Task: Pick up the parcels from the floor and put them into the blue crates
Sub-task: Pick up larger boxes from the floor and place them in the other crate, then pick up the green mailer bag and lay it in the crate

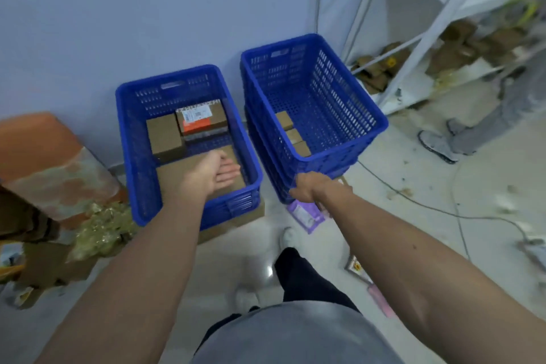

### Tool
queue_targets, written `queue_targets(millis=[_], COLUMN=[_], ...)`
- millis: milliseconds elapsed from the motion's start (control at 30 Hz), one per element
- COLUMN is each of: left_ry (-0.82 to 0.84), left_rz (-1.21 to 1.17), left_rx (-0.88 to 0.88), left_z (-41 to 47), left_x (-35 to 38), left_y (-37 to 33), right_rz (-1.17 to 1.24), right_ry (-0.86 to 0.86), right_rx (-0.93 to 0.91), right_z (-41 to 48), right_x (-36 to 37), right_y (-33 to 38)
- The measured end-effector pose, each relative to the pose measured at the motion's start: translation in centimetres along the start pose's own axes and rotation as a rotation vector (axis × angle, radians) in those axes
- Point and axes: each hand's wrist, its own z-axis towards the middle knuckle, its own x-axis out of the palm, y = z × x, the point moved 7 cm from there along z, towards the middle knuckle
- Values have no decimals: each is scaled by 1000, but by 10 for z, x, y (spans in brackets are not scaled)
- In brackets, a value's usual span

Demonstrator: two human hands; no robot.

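Two blue crates stood on the floor against the wall. The left crate held three cardboard parcels: a plain box at the back left, a box with a white label and orange band beside it, and a large flat parcel at the near end. The left hand lay palm down on that flat parcel, fingers straight and held together, gripping nothing; the hand and forearm hid much of the parcel's top. The right crate sat atop further crates of the same kind, their number unclear, and held three small brown boxes in a row along its left wall. The right hand was at the near corner of that stack, its fingers turned down and out of sight, so whether it grasped anything could not be told. Just below it a purple parcel lay on the floor, partly covered by the hand. Another brown parcel lay under the near end of the left crate, mostly hidden. Two more flat packets near the right forearm were partly cut off by the arm. A white shelf rack at right carried blurred brown items, too indistinct to count
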Motion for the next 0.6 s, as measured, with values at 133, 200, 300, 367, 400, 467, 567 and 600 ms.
queue_targets(millis=[133,200,300,367,400,467,567,600], left_ry=[88,113,134,166,178,195,215,224], left_rz=[139,198,274,334,362,410,484,508], left_rx=[3,1,-2,-23,-33,-53,-73,-76], left_z=[-7,-7,-8,-11,-12,-12,-12,-13], left_x=[55,82,124,156,173,206,259,277], left_y=[14,24,43,60,68,87,115,126], right_rz=[68,121,226,258,284,352,432,459], right_ry=[-39,-45,-13,14,17,37,74,79], right_rx=[151,207,297,393,424,458,495,511], right_z=[-51,-75,-107,-125,-134,-152,-173,-177], right_x=[22,37,64,89,102,128,170,186], right_y=[-63,-94,-139,-174,-192,-224,-272,-290])
